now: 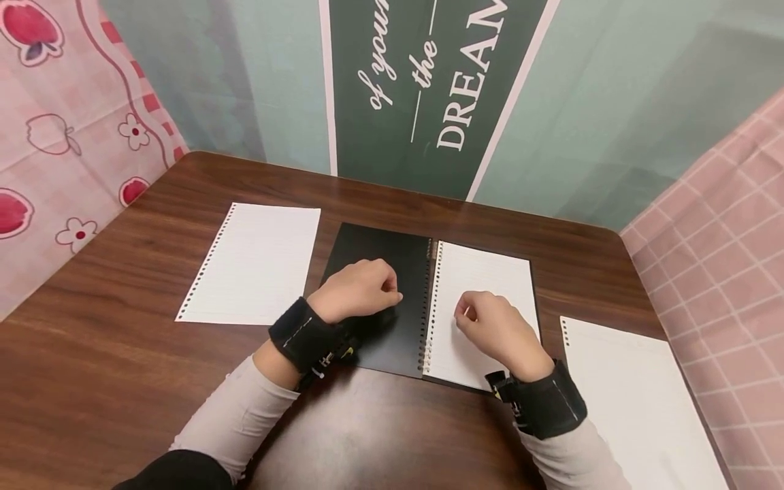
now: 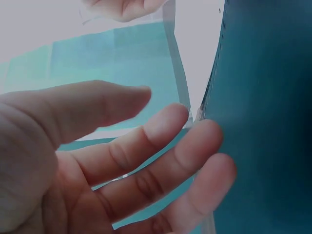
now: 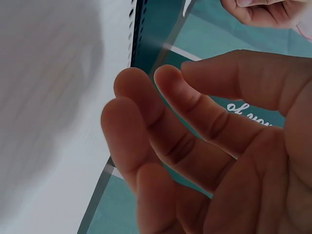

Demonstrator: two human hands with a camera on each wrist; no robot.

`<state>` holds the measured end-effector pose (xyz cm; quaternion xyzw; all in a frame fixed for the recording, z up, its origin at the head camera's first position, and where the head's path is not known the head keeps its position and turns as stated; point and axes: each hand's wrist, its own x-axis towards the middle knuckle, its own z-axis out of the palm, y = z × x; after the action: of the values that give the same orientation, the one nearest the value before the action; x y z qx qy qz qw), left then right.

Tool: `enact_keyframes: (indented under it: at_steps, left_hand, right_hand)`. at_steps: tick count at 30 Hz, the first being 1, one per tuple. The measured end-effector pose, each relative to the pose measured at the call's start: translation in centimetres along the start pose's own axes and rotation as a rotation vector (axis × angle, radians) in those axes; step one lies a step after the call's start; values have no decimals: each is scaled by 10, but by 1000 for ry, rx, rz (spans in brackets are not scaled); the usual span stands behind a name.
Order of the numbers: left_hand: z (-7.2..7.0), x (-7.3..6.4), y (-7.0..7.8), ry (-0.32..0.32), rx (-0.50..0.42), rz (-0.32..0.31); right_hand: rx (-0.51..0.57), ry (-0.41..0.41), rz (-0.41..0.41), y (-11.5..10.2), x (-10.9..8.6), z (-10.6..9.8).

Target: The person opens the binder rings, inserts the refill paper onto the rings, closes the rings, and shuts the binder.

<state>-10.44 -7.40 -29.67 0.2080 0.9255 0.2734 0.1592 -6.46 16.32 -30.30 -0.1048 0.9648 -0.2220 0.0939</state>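
Observation:
A ring binder notebook with a black cover (image 1: 373, 255) lies spread flat on the table, its ring spine (image 1: 427, 299) in the middle. White punched paper (image 1: 490, 272) fills its right side. Over the black left cover is my left hand (image 1: 358, 289), fingers loosely bent; the left wrist view shows thumb and fingers (image 2: 204, 146) apart, nothing between them. My right hand (image 1: 499, 330) hovers over the white page, fingers relaxed. In the right wrist view its thumb (image 3: 234, 73) comes close to the index fingertip, and no object shows in the hand.
One loose punched sheet (image 1: 251, 262) lies left of the binder on the brown wooden table (image 1: 110, 272). Another loose sheet (image 1: 637, 395) lies to the right, near the table's right edge. Behind stands a green lettered curtain (image 1: 404, 156); pink cloths (image 1: 729, 272) hang at the sides.

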Motion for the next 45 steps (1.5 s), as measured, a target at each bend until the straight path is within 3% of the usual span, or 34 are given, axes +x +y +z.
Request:
enact_keyframes:
  at_steps: [11,17,22,28,39,45]
  left_hand:
    - [23,-1,15,-19,-18,37]
    - [35,1,20,10,-49,76]
    - [41,2,21,35,-46,68]
    - [47,5,21,1,-22,66]
    - [55,9,20,-50,0,42]
    - [56,8,19,-35,15,76]
  right_hand:
    - [39,-37,-5,-3,-9,11]
    - [56,-77,-42,-4,-8,19]
    - [55,-102,-84,-3,-5,24]
    - [74,-97,-143,-2,-3,28]
    - [98,-88,-180,0,0,31]
    - [119,-92,-210,0,1,34]
